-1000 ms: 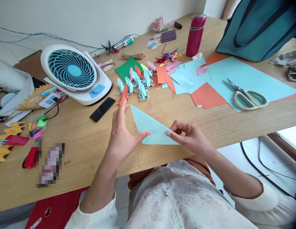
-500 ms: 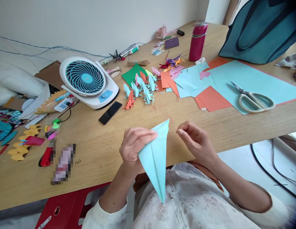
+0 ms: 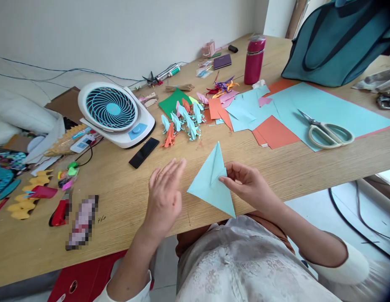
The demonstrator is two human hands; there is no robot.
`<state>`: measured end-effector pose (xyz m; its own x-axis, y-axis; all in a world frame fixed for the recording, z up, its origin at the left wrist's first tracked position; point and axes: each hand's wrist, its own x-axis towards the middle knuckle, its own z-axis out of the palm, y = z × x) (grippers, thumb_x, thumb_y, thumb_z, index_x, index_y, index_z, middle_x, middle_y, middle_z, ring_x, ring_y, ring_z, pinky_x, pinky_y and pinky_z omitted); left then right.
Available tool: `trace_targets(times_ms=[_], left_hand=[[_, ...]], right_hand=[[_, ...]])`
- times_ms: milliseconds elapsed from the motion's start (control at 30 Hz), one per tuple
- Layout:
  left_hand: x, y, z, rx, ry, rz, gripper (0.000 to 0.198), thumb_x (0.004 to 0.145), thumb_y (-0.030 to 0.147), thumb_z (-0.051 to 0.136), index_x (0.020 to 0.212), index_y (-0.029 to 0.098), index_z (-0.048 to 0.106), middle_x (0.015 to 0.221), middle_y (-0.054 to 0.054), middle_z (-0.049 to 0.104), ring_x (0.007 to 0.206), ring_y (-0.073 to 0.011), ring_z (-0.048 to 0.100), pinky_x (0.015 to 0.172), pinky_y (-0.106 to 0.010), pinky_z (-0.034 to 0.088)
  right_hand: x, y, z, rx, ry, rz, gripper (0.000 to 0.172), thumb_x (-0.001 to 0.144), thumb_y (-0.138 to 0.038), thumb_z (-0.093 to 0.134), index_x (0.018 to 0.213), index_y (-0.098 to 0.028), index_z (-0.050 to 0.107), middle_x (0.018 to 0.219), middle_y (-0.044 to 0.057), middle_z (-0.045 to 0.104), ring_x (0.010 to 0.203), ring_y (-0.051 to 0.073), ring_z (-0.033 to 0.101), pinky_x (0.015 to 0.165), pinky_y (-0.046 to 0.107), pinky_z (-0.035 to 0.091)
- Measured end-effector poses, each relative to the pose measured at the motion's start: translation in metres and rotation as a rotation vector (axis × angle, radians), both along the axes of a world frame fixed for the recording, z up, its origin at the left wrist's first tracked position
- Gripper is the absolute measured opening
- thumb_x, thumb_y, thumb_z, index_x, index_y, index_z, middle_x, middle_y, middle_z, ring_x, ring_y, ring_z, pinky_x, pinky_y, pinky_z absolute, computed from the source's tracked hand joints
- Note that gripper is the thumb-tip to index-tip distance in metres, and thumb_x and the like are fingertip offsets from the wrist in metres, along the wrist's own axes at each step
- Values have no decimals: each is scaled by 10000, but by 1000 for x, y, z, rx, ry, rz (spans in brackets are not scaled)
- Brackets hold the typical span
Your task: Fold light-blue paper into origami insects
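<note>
A folded sheet of light blue paper point(image 3: 210, 184), triangular with creases down its middle, hangs above the table's front edge. My right hand point(image 3: 245, 180) pinches its right side between thumb and fingers. To the left of the paper, apart from it, my left hand point(image 3: 166, 195) is raised with its fingers stretched out and nothing in it. Several small folded paper figures point(image 3: 190, 126), mostly light blue with some orange, stand on the table beyond the paper.
Scissors point(image 3: 330, 132) lie on large light blue sheets point(image 3: 346, 109) at the right, beside orange paper point(image 3: 278, 132). A white fan point(image 3: 141, 119) and a phone point(image 3: 144, 153) are at left. A red bottle point(image 3: 254, 61) and a teal bag point(image 3: 333, 46) stand farther back.
My left hand has let go of the light blue paper and moved left, fingers straightening. My right hand has taken hold of the paper, which has turned and risen over the table edge.
</note>
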<state>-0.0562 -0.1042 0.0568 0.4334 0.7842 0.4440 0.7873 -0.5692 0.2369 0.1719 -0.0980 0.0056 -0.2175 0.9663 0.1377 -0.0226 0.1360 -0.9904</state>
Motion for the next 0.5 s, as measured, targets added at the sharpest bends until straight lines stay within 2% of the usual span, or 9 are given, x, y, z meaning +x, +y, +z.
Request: trace_targets(times_ms=[67,133,200,233,300,367,500], left_hand=[[-2,6,6,-301,-254,6,514,926,160,503,1432,225,437,1408,-111,557,1286,-228,535,1091,-398,387],[3,13,6,-616,-428,-45,546,819,273,704,1327,195,521,1333,-118,610,1157,-241,619,1005,-367,470],[13,19,1,-855,-533,-68,508,704,301,812,1150,164,611,1133,-94,701,998,-235,671,877,-328,528],[19,22,-2,-919,-575,-61,447,695,309,817,1075,157,640,1032,-76,721,917,-223,680,795,-302,538],[30,24,-9,-961,-648,-28,329,714,313,797,970,148,674,915,-51,722,808,-196,670,701,-270,524],[36,23,-14,-922,-724,26,270,730,316,782,920,149,685,883,-39,719,765,-176,653,678,-257,513],[38,20,-21,-900,-823,107,286,706,347,800,871,152,671,821,-24,711,707,-158,631,643,-249,511]], right_hand=[[4,0,6,105,-131,20,80,888,-251,614,951,-206,633,778,-10,589,698,124,527,649,266,435],[5,1,13,179,-213,28,125,864,-201,631,988,-211,627,760,-26,573,688,113,524,659,258,436],[4,1,18,211,-252,43,155,850,-181,641,1000,-211,621,765,-30,576,696,111,533,676,255,445],[3,2,20,219,-253,51,157,849,-182,642,1002,-209,619,770,-28,582,701,111,537,683,256,449],[3,3,20,211,-227,61,146,859,-204,639,1004,-202,619,793,-17,597,717,117,547,696,261,460],[5,4,17,156,-176,70,160,871,-253,640,1020,-196,623,823,-1,621,734,127,563,696,270,468],[9,5,6,3,-94,86,165,882,-339,634,923,-180,637,786,12,648,692,132,572,615,262,444]])
